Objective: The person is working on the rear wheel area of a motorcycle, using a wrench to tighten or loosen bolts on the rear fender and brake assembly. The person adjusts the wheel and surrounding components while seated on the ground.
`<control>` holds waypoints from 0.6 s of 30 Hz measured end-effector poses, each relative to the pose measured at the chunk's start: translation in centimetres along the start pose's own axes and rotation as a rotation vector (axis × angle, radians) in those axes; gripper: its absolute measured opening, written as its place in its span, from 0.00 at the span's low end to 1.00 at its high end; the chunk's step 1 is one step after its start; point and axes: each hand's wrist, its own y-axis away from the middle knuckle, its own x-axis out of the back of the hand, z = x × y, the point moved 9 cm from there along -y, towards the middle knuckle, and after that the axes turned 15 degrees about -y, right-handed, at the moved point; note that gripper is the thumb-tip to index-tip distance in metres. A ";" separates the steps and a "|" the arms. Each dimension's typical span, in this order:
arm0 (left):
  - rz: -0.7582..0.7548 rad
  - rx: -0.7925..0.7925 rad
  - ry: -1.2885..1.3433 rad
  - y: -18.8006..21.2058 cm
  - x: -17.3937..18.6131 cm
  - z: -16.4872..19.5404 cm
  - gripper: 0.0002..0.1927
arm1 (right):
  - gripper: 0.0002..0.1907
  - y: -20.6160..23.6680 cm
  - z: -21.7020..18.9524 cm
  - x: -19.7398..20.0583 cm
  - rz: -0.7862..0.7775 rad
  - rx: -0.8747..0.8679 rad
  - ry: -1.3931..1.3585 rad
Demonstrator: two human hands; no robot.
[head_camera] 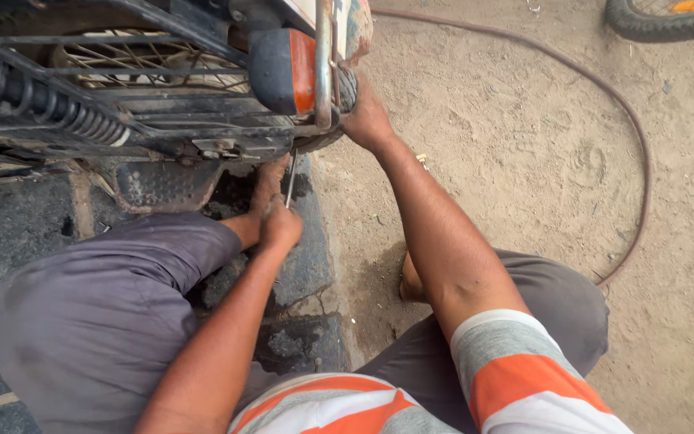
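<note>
You are squatting behind the motorcycle. Your left hand is clenching a thin metal tool, which is pointing up under the rear wheel. Your right hand is gripping that tyre; keep it braced while levering in small, steady strokes.

The person is wearing a short-sleeved shirt with broad stripes in orange, grey and white; the right sleeve is ending above the elbow with a pale band at its hem, then grey, then orange. Both forearms are showing bare below the sleeves, as are the left hand and the right hand. The person is also wearing loose dark grey trousers, their cloth looking dusty and creased over the knees. One foot is going bare.
</note>
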 end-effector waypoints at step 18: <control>-0.116 -0.212 -0.761 -5.3 4.5 5.2 0.13 | 0.52 -0.7 0.1 0.1 -0.116 -0.078 -0.130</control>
